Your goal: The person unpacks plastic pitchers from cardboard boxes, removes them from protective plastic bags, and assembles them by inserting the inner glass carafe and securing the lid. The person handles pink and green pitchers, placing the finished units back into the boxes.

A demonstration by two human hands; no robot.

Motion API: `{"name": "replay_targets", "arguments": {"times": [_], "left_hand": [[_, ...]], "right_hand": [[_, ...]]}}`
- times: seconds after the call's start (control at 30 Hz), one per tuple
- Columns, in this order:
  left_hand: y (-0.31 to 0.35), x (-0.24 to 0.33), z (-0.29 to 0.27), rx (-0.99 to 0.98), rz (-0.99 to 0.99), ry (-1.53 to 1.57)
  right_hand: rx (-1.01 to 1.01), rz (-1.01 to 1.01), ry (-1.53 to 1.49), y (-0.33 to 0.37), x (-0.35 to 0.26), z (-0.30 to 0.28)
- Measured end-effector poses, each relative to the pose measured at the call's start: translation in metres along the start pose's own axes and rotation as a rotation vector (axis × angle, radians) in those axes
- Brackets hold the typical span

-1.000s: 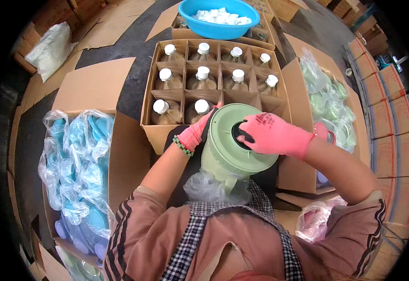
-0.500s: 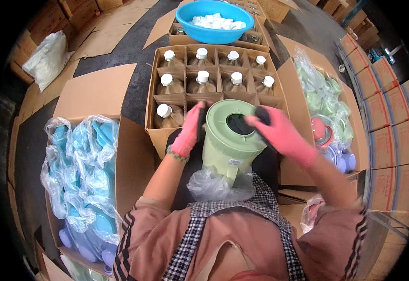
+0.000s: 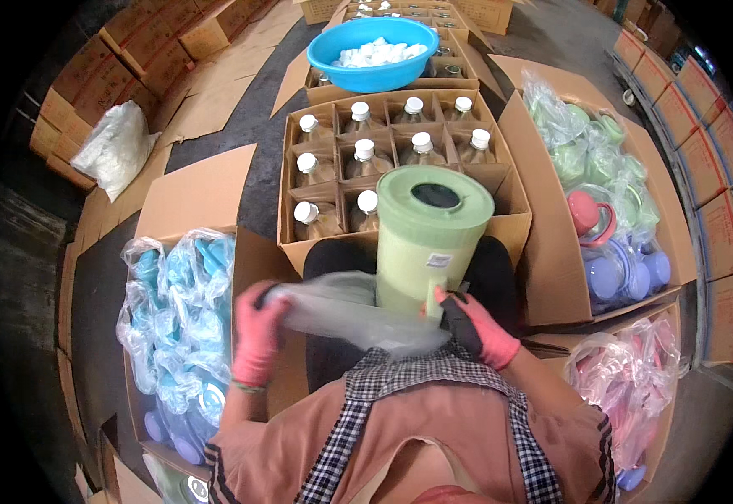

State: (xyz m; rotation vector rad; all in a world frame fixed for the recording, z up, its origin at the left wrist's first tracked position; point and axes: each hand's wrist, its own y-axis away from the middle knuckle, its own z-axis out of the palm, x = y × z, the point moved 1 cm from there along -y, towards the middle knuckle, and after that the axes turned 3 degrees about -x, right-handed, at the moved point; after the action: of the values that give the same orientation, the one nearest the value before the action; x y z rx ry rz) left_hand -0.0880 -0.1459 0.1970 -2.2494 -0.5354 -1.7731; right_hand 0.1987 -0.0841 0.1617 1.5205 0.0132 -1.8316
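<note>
A pale green jug (image 3: 413,269) stands upright on my lap with a darker green round lid (image 3: 394,202) on top; a dark circle lies in the lid's middle. My right hand (image 3: 486,332), in a pink and black glove, has its fingers closed round the jug's handle (image 3: 435,296). Left of the jug, my left hand (image 3: 256,336), gloved alike and slightly blurred, grips one end of a clear plastic bag (image 3: 341,315). The bag stretches across the front of the jug's base. Whether it still covers the bottom is hidden.
Beyond the jug, a divided carton (image 3: 400,231) holds several white-capped bottles (image 3: 365,149). Behind it a blue basin (image 3: 375,80) of white pieces rests on another carton. Bagged blue lidded items (image 3: 178,311) fill the left box; green, red and purple ones (image 3: 606,168) fill the right.
My right hand has come down from the lid to the handle. My left hand has moved left and nearer, pulling the plastic bag out sideways. The jug stands more upright.
</note>
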Motion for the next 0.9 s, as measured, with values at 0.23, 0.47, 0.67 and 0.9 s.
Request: {"name": "replay_targets", "arguments": {"times": [0.23,0.47,0.67,0.9], "left_hand": [[-0.056,0.051,-0.199,0.122,0.484,0.801],[-0.018,0.07,-0.096,0.83,1.065,-0.961],[0.002,0.08,0.028,-0.392,1.223,-0.421],[-0.024,0.075,0.07,-0.645,0.731,-0.041]], "right_hand": [[-0.098,-0.105,-0.08,0.009,-0.019,0.001],[-0.171,-0.106,0.935,0.015,-0.057,0.007],[-0.31,-0.508,0.201,0.017,-0.13,0.032],[-0.143,-0.564,0.046,-0.006,-0.144,0.044]]}}
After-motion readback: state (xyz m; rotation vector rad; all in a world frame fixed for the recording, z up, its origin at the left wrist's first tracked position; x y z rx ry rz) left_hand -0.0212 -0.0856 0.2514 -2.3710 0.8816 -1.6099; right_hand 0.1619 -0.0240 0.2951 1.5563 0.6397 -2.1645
